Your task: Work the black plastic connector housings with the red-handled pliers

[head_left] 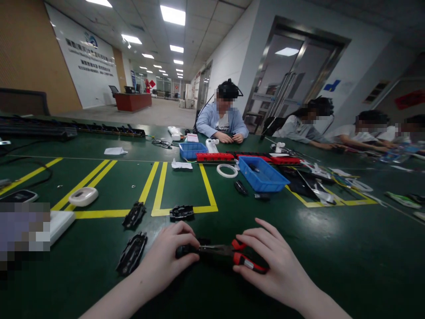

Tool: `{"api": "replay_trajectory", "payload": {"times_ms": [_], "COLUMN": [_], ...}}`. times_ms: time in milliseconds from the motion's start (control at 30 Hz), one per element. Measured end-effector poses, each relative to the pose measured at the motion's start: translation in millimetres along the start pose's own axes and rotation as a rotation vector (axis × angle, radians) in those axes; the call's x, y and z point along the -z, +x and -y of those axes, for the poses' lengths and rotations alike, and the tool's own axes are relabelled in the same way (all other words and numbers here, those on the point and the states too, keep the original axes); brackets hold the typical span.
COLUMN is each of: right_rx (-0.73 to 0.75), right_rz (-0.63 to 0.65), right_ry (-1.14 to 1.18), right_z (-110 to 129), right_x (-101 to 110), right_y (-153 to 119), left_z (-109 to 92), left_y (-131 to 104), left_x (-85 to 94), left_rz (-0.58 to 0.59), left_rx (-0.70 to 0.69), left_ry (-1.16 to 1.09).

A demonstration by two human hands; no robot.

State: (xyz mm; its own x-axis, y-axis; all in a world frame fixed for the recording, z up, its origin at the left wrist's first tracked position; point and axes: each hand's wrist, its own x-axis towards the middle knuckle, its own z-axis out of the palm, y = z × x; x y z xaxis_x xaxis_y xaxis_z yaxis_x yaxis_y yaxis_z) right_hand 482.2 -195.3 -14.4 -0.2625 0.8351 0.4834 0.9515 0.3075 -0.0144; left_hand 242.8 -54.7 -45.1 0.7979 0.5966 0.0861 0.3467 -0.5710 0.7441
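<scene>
Currently, at the frame's bottom centre, a black part is pinched by the left hand, while pliers are grasped by the right hand, nose pointed leftward.

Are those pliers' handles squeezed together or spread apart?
Spread apart: a gap shows between the two red handles in the right hand. Whether the jaws grip the black part, I can't tell.
</scene>
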Motion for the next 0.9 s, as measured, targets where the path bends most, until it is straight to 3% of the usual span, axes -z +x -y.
{"api": "replay_trajectory", "payload": {"times_ms": [600, 900], "right_rx": [-0.127, -0.139], "right_rz": [0.096, 0.040], "right_ry": [0.135, 0.142], "right_z": [9.5, 6.3], "right_x": [-2.0, -4.7], "right_y": [-0.8, -5.9], "left_z": [1.7, 5.4], "left_y": [-1.1, 0.1], "left_x": [0.7, -0.4], "left_rz": [0.005, 0.019], "left_rx": [-0.031, -0.037], "left_ry": [0.039, 0.035]}}
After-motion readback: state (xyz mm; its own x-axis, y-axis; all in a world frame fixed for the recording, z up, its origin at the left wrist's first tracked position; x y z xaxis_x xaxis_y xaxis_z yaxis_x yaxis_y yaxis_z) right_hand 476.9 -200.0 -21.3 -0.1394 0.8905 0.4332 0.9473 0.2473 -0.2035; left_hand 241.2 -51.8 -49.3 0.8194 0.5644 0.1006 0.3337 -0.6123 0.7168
